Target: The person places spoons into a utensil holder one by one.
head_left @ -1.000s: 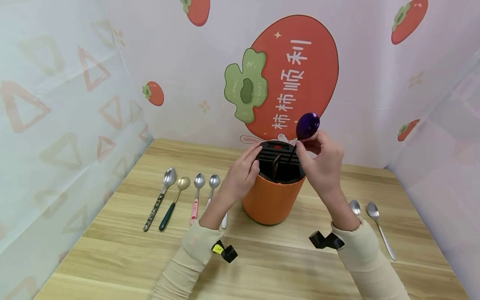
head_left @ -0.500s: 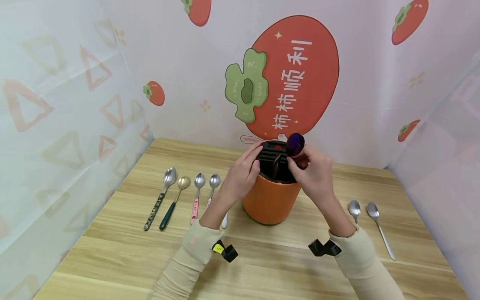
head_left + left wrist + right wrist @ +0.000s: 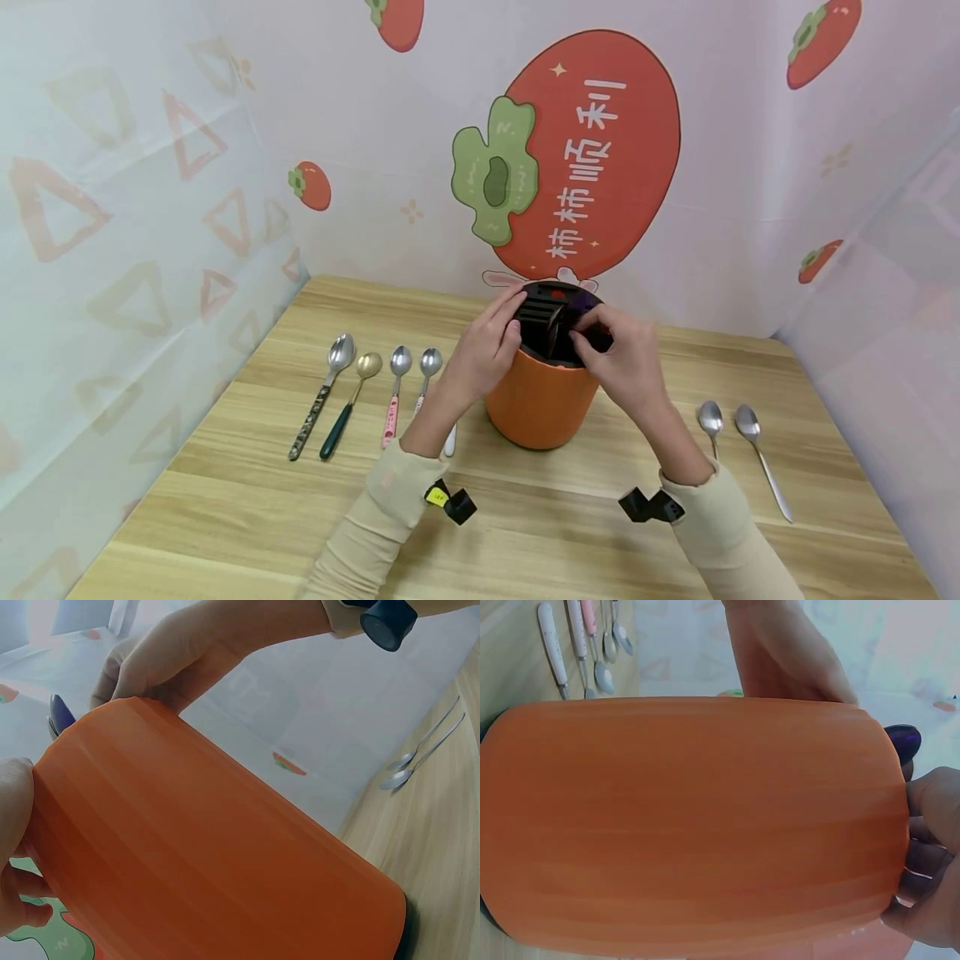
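Note:
An orange utensil holder (image 3: 542, 408) with a black slotted insert (image 3: 536, 310) stands upright on the table. My left hand (image 3: 480, 354) holds it at its left rim, fingers and thumb around the edge. My right hand (image 3: 626, 354) is at the right side of the opening, thumb and index finger pinching a dark purple spoon (image 3: 586, 302). That spoon is low in the opening, its handle hidden inside. Another dark spoon (image 3: 554, 327) stands in the insert between my hands. In the right wrist view a glossy purple spoon bowl (image 3: 904, 742) shows past the rim.
Several spoons lie left of the holder, among them a black-patterned one (image 3: 311, 418), a green-handled one (image 3: 337, 429) and a pink-handled one (image 3: 391, 417). Two silver spoons, a nearer one (image 3: 710, 417) and an outer one (image 3: 765, 467), lie right. A printed backdrop (image 3: 375, 100) stands behind the table.
My right hand has moved left and down toward the opening, lowering the purple spoon, its bowl sinking from well above the rim to rim level. My left hand stays at the rim.

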A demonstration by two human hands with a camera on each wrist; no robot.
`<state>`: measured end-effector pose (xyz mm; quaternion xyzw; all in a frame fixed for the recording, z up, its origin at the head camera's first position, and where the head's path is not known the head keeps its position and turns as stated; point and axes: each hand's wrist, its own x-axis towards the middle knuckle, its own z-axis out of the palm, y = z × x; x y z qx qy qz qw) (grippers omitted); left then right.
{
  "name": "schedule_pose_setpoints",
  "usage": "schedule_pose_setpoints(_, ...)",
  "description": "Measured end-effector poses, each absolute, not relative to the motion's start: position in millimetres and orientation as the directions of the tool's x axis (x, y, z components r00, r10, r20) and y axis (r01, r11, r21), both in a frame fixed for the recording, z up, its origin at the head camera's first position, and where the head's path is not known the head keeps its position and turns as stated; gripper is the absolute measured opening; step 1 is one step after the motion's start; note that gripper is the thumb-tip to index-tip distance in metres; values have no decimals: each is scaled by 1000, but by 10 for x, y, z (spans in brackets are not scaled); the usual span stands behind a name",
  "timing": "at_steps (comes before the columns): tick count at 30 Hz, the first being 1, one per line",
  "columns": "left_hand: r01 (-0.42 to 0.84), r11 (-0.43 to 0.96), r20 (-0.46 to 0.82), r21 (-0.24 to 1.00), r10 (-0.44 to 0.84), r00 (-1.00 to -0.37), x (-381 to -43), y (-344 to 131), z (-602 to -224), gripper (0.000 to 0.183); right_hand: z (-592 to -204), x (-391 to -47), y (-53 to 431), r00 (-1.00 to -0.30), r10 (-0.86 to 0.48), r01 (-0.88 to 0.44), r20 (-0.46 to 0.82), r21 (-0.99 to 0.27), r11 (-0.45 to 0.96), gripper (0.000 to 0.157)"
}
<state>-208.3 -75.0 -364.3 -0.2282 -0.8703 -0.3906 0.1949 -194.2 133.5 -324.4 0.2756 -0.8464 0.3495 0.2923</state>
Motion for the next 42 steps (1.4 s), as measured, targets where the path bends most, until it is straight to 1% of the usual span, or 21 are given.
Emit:
schedule_pose_setpoints(3,549,590,519,592,241,-820,-2078,-762,-3637,52,-3239,-1925,1374,-673,-267,-681,690,-436,589,12)
schedule_pose_setpoints(7,554,589,528,588,239,-815,-2076,-779,-3629,52,-3238,-1918,1461,-676,-238,-672,697,-451,588,12)
schedule_pose_setpoints(10,559,591,535,582,240,-810,-2081,-787,-3630,51,-3252,-1925,1547,-692,-197,-639,695,-462,615,9)
schedule_pose_setpoints(16,561,592,536,578,242,-808,-2079,-792,-3634,51,-3315,-1912,1752,-717,-123,-569,686,-474,672,8)
schedule_pose_setpoints(21,564,587,540,581,241,-806,-2077,-789,-3638,51,-3402,-1913,1978,-730,-103,-531,675,-466,708,8)
schedule_pose_setpoints(30,562,586,534,584,244,-810,-2067,-765,-3655,51,-3661,-1830,2440,-802,-78,-422,592,-469,776,7)
schedule_pose_setpoints(37,564,587,538,581,243,-807,-2069,-753,-3641,51,-3814,-1825,2751,-820,-82,-391,567,-450,803,8)
schedule_pose_setpoints(42,555,589,525,588,244,-815,-2069,-747,-3629,51,-3894,-1783,2934,-873,-89,-331,480,-447,831,7)
